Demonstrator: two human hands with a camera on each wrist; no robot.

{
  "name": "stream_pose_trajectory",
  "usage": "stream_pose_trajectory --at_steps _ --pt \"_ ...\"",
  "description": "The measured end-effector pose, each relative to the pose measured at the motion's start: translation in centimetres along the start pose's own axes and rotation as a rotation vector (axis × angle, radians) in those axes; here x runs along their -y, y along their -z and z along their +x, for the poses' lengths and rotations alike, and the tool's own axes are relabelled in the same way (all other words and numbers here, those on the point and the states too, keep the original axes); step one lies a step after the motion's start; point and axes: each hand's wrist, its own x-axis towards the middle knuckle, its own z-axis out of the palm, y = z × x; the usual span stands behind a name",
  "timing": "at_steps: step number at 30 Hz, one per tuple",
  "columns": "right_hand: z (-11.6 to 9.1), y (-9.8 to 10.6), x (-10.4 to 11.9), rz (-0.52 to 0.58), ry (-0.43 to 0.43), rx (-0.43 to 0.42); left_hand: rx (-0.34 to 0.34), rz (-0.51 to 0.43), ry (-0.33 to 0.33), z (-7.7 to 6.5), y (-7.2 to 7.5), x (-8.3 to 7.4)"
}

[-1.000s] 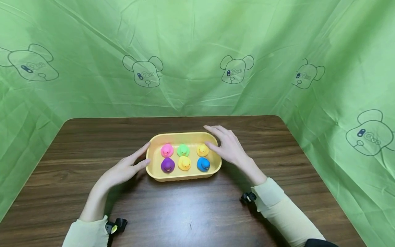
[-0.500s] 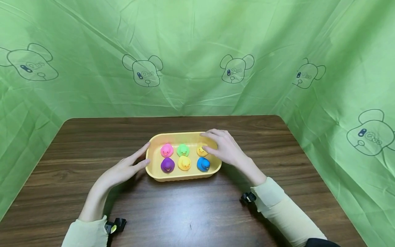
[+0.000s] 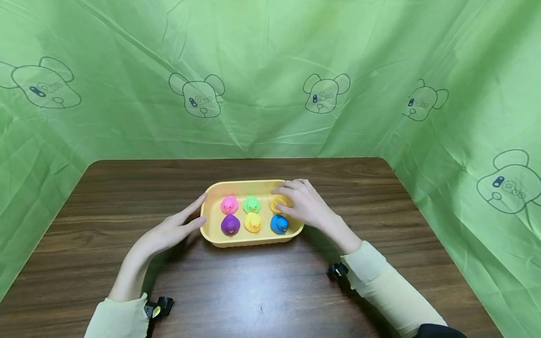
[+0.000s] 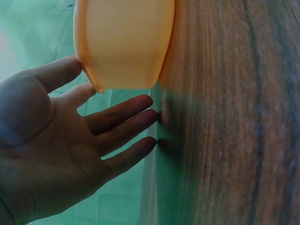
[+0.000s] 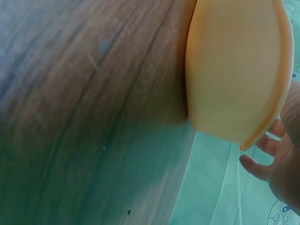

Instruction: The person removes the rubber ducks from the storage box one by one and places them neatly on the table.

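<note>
A yellow tray [image 3: 262,241] holds two rows of small toy ducks. In the back row are a pink duck [image 3: 229,205], a green duck [image 3: 251,204] and a yellow duck [image 3: 276,203]; in front are a purple duck [image 3: 230,225], another yellow duck [image 3: 253,222] and a blue duck [image 3: 279,224]. My right hand [image 3: 306,204] reaches over the tray's right end, thumb and fingers curled round the back-row yellow duck and partly covering it. My left hand [image 3: 169,232] steadies the left end, thumb and index finger at the rim, other fingers extended below it in the left wrist view.
The tray stands on a dark wood-grain table [image 3: 253,291]. Green cloth [image 3: 262,131] with mouse-head drawings hangs behind the table and along both sides. A small black device [image 3: 159,307] sits at the left cuff, and another black device [image 3: 338,271] at the right cuff.
My right hand has moved left and down into the tray, its thumb and fingers closing around the back-row yellow duck. The left hand stays at the tray's left end.
</note>
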Motion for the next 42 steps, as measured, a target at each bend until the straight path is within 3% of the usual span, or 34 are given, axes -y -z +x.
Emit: stream_pose_trajectory --at_steps 25,42 --pt "0.8 -1.0 0.3 -0.061 -0.056 0.102 0.004 -0.006 0.001 0.1 0.1 -0.2" --pt "0.6 -1.1 0.5 -0.057 -0.064 0.081 0.003 -0.007 0.001 0.1 -0.1 -0.1"
